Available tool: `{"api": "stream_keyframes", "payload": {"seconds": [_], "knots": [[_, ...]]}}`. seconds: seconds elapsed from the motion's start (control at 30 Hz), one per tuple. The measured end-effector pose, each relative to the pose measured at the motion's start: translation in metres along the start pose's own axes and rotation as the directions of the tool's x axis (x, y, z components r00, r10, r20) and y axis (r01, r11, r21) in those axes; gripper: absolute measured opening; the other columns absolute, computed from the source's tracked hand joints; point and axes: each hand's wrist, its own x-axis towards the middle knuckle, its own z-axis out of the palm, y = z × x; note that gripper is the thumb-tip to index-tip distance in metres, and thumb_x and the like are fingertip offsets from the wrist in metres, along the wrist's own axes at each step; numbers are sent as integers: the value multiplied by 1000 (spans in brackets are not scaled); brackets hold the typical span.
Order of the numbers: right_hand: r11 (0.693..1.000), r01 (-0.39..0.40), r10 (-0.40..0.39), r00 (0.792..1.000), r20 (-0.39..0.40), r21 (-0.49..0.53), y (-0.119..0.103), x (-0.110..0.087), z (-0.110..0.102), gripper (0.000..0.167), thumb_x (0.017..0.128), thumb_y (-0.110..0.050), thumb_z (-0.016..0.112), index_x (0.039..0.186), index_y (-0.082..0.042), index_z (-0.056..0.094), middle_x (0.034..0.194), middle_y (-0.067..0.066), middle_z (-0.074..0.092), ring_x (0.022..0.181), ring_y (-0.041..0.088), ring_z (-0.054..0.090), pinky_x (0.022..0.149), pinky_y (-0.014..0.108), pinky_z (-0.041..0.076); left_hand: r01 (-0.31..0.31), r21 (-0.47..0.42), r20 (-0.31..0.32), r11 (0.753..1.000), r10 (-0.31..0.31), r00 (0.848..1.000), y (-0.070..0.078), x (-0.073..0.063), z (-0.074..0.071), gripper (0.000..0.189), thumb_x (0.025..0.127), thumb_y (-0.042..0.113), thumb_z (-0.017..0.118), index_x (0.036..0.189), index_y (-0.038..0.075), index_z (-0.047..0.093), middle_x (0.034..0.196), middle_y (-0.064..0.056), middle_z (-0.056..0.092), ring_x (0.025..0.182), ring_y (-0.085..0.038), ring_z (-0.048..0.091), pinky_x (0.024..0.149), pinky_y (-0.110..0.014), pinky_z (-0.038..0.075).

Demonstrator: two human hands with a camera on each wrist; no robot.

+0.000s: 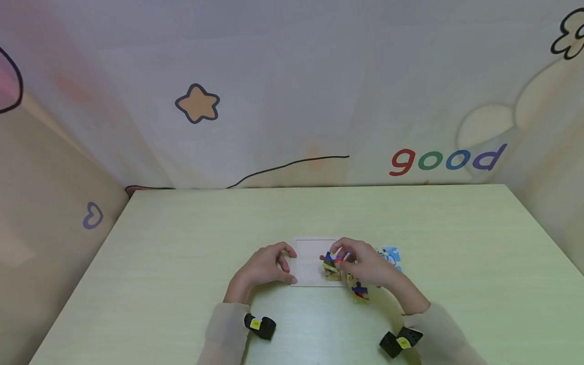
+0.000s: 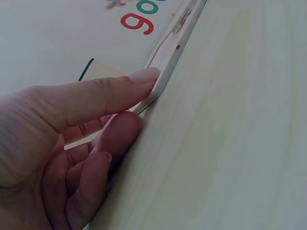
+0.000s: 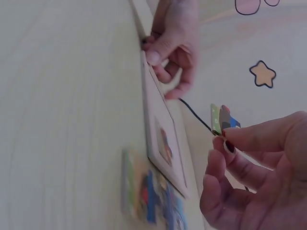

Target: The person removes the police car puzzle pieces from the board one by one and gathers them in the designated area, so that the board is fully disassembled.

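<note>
A shallow white puzzle tray (image 1: 307, 263) with a raised rim lies flat on the table. My left hand (image 1: 266, 264) pinches its left edge, the thumb (image 2: 136, 79) on top of the rim and a finger against the side. Over the tray's right part, my right hand (image 1: 365, 261) holds a small, brightly printed puzzle piece (image 3: 220, 119) between thumb and fingertips. Below it, a coloured patch (image 3: 164, 143) shows on the tray in the right wrist view. More printed puzzle pieces (image 1: 360, 293) lie just right of the tray, partly hidden under the right hand.
Blue-and-white printed pieces (image 1: 391, 255) lie beyond the right wrist. The pale wood-grain table (image 1: 182, 228) reaches back to a printed wall (image 1: 283, 101). A black wrist camera (image 1: 261, 326) sits on the left sleeve and another (image 1: 400, 342) on the right.
</note>
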Motion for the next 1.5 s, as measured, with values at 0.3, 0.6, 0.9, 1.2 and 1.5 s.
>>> {"api": "stream_keyframes", "payload": {"seconds": [0.3,0.6,0.9,1.2,1.5], "knots": [[996,-69,69,997,18,60,18,-42,-28,24,87,-2,57,110,-2,52,79,8,54,64,23,58,59,31,50,-8,7,-6,1000,8,1000,-2,1,1,44,66,16,82,102,13,57,71,0,55,67,-16,49,69,-30,39],[995,-94,95,995,29,-46,33,-69,-35,20,84,0,59,103,-2,57,73,3,57,61,7,51,56,23,44,-7,6,-8,1000,7,1000,-2,1,4,45,65,15,82,102,14,57,72,0,55,67,-16,49,69,-31,39],[994,-70,72,997,14,-84,41,-79,-31,17,81,1,59,97,-3,62,73,0,54,59,4,48,52,22,42,-21,1,-10,1000,21,1000,-2,2,4,45,65,15,82,102,13,57,72,0,55,67,-16,49,69,-30,38],[995,-84,84,996,-7,-56,48,-76,-23,23,74,1,68,95,-2,60,74,2,52,62,6,48,53,21,42,2,0,-17,1000,-2,1000,-6,-1,3,44,66,14,81,102,13,56,71,0,55,66,-16,49,69,-31,39],[993,-85,83,996,-25,-82,46,-76,-25,28,68,-3,74,92,-2,60,73,1,52,61,6,46,53,21,42,-29,6,-20,1000,29,999,-4,2,2,43,66,15,81,102,13,57,71,0,55,66,-16,49,68,-30,39]]}}
